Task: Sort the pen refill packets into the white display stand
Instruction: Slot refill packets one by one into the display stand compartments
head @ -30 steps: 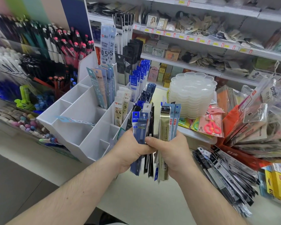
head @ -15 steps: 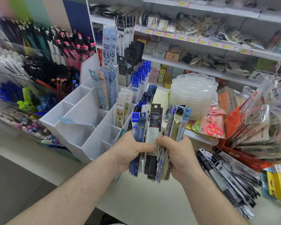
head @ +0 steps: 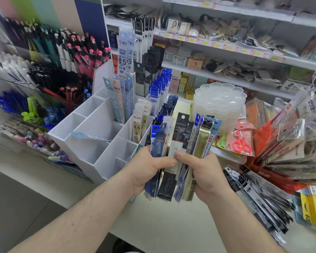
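Over the last second the bundle has been fanned apart: a black packet (head: 179, 136) that was buried between the blue ones and the gold one now stands exposed in the middle, its header showing. I take that to mean the person is sorting by type in the hands before picking a slot, so no packet from this bundle has gone in yet.

At the left, the white display stand (head: 91, 141) sits on the counter (head: 153, 225), its near-left compartments holding only one pale blue packet (head: 88, 136) lying slantwise, its back and right slots already filled with upright refills. Just to its right, the left hand (head: 146, 170) has fingers curled round the blue packets (head: 158, 143), thumb across the front. The right hand (head: 206, 172) grips the gold packet (head: 202, 145) and its neighbours, its thumb pressing the black packet toward the left thumb. Both forearms rise from the bottom edge, wrists level, holding the bundle upright above the counter, near the stand's front-right corner
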A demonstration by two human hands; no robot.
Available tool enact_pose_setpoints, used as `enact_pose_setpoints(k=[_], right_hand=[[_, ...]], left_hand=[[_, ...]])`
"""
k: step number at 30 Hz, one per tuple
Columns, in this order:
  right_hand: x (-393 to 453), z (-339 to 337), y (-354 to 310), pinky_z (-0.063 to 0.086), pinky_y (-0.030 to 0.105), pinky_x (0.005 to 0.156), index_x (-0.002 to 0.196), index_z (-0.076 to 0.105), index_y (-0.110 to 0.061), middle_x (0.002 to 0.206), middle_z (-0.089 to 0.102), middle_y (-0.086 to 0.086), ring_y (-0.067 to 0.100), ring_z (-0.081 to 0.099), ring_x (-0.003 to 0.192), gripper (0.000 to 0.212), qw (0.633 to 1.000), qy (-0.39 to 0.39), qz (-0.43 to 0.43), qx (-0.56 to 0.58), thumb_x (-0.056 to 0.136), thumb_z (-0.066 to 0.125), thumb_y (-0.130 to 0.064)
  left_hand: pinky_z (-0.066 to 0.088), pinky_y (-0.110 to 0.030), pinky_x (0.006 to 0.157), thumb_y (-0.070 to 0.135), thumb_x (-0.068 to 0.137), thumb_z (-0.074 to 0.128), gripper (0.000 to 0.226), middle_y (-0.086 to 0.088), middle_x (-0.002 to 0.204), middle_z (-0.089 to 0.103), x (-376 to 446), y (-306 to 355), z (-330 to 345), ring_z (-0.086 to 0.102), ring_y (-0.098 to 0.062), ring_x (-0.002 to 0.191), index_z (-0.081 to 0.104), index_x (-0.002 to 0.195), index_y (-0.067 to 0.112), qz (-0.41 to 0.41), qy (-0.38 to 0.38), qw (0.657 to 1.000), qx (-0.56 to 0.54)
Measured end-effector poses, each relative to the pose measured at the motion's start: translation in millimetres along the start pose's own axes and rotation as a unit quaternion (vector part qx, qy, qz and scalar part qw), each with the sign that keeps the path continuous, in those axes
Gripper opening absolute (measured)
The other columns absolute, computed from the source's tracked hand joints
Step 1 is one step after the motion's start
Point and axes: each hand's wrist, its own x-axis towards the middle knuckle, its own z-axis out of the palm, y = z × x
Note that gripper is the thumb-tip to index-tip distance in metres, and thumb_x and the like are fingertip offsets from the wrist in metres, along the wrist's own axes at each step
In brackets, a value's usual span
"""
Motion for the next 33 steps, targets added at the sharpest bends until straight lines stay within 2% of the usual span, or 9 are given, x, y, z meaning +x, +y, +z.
enact_pose_setpoints(k=[4,8,14,19,23,26,29,31,33], right_hand=[[-1.3,-0.6,-0.6,0.062,0.046,0.075,0.113,0.068,0.0,0.103,0.075,0.019,0.037,0.073,0.093,0.031,1.0,0.007,0.008,0.023,0.084,0.065,0.008],[-2.5,-1.0,-4.6,0.061,0.049,0.074,0.111,0.069,-0.001,0.1,0.075,0.018,0.037,0.074,0.089,0.03,1.0,0.023,0.002,0.012,0.084,0.064,0.012],[-2.7,-2.1,-7.6,0.062,0.044,0.066,0.111,0.067,-0.003,0.099,0.076,0.017,0.035,0.074,0.087,0.031,0.999,0.048,-0.004,0.019,0.087,0.059,0.015],[-2.1,-0.5,-5.0,0.062,0.049,0.069,0.104,0.068,-0.004,0.097,0.076,0.018,0.034,0.074,0.084,0.027,0.997,0.08,0.0,0.016,0.086,0.06,0.014],[0.5,2.6,-1.2,0.059,0.059,0.079,0.11,0.067,-0.001,0.097,0.076,0.018,0.037,0.074,0.088,0.03,0.996,0.092,-0.004,-0.003,0.083,0.067,0.011],[2.2,2.1,-2.0,0.059,0.058,0.079,0.112,0.066,-0.001,0.098,0.076,0.015,0.034,0.074,0.088,0.031,0.994,0.104,-0.014,-0.009,0.083,0.069,0.01],[2.9,1.6,-2.9,0.059,0.057,0.08,0.111,0.066,-0.002,0.097,0.077,0.013,0.033,0.074,0.088,0.031,0.993,0.113,-0.023,-0.014,0.083,0.069,0.009],[2.5,3.7,-3.3,0.059,0.056,0.08,0.108,0.067,-0.003,0.094,0.077,0.012,0.033,0.074,0.087,0.03,0.992,0.121,-0.034,-0.024,0.081,0.069,0.011],[1.2,7.2,-3.8,0.061,0.048,0.076,0.104,0.067,-0.005,0.09,0.077,0.009,0.029,0.075,0.084,0.031,0.989,0.127,-0.054,-0.048,0.079,0.07,0.013]], left_hand=[[0.056,-0.055,0.089,0.011,0.085,0.076,0.036,-0.011,0.104,0.076,1.1,1.5,-3.6,0.073,-0.031,0.096,0.064,0.119,0.012,0.009,0.016,1.0,0.02],[0.055,-0.056,0.091,0.011,0.081,0.077,0.04,-0.011,0.106,0.075,0.0,1.3,-6.3,0.073,-0.031,0.098,0.066,0.119,0.01,0.013,0.02,0.999,0.025],[0.055,-0.059,0.09,0.012,0.089,0.07,0.028,-0.011,0.104,0.076,-5.1,5.2,-7.1,0.073,-0.031,0.098,0.065,0.117,0.014,-0.002,0.025,1.0,0.009],[0.054,-0.059,0.092,0.019,0.087,0.073,0.032,-0.009,0.105,0.076,-7.4,3.9,-4.4,0.072,-0.031,0.1,0.066,0.118,0.016,-0.003,0.023,1.0,0.01],[0.051,-0.065,0.093,0.024,0.073,0.081,0.045,-0.008,0.106,0.076,-7.7,0.2,-4.5,0.072,-0.032,0.101,0.07,0.115,0.016,0.015,0.034,0.999,0.025],[0.049,-0.068,0.093,0.016,0.079,0.08,0.034,-0.009,0.104,0.076,-7.2,-2.0,-9.0,0.072,-0.033,0.099,0.071,0.111,0.013,0.02,0.055,0.998,0.016],[0.049,-0.067,0.093,0.017,0.073,0.082,0.04,-0.01,0.103,0.076,-7.4,-3.4,-10.4,0.073,-0.034,0.097,0.071,0.111,0.011,0.027,0.072,0.997,0.006],[0.052,-0.062,0.091,0.013,0.077,0.083,0.038,-0.008,0.101,0.077,-7.7,-3.9,-8.1,0.074,-0.032,0.094,0.069,0.112,0.01,0.033,0.088,0.995,0.012],[0.055,-0.061,0.087,0.017,0.075,0.085,0.04,-0.005,0.098,0.077,-7.4,-4.2,-4.4,0.074,-0.029,0.093,0.069,0.112,0.013,0.047,0.099,0.994,0.025]])
